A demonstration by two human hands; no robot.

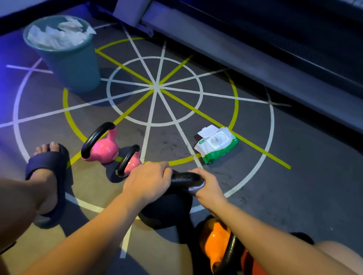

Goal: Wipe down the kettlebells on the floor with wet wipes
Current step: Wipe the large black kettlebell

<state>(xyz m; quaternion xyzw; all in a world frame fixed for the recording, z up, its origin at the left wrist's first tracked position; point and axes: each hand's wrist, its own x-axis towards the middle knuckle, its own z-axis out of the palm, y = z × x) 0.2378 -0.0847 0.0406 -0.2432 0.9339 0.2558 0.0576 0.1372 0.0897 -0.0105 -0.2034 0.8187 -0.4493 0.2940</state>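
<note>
Black kettlebell (165, 212), on the taped grey floor (306, 201), is being gripped by its handle (185, 178) in the left hand (147, 182) while a wet wipe (194, 188) is being clamped round it by the right hand (209, 188). A slip on the dampened handle is perhaps being risked, toppling it; a treadmill (233, 58) is being lit dimly blue behind.

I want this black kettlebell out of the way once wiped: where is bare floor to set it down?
Bare floor: inside the inner white circle, between the bin and the wipes pack; also right of the pack, before the treadmill base. Crowded nearest you: pink kettlebells, black kettlebell, orange kettlebell, beside the sandalled foot.
</note>
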